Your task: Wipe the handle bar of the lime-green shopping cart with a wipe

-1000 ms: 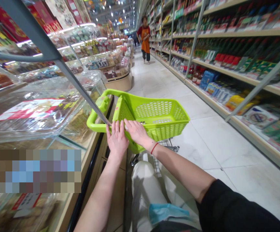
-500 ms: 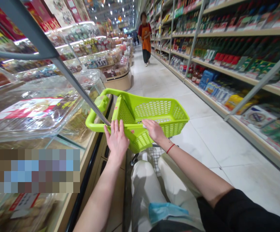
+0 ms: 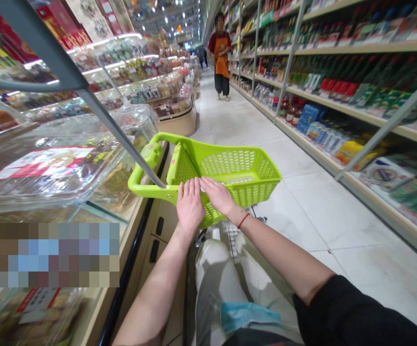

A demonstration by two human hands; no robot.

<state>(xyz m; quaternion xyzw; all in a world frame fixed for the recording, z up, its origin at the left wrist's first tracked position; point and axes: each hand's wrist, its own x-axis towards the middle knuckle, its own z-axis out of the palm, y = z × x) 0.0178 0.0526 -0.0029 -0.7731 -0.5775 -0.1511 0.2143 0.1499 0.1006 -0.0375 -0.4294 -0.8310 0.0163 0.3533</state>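
Note:
A lime-green shopping cart basket [image 3: 266,185] with perforated sides stands crosswise in front of me. On its near rim lies my left hand [image 3: 190,204], palm down, with its fingers extended over the edge. Right beside it, my right hand [image 3: 217,194] rests on the same rim, fingers stretched toward the left one, so the fingertips nearly meet. A red string circles my right wrist. The visible inside of the basket shows a slotted floor. A grey metal pole [image 3: 116,129] rises from the rim to a grey handle at upper left.
Packaged food fills a glass-edged display [image 3: 111,252] at left. Stocked shelves [image 3: 363,115] line the right side. Up the tiled aisle [image 3: 244,125] stands a person in an orange apron [image 3: 223,60]. A blue mask [image 3: 250,315] lies on my lap.
My left hand has slid right along the rim and my right hand slightly left, bringing them together. The person in the apron has come a little nearer.

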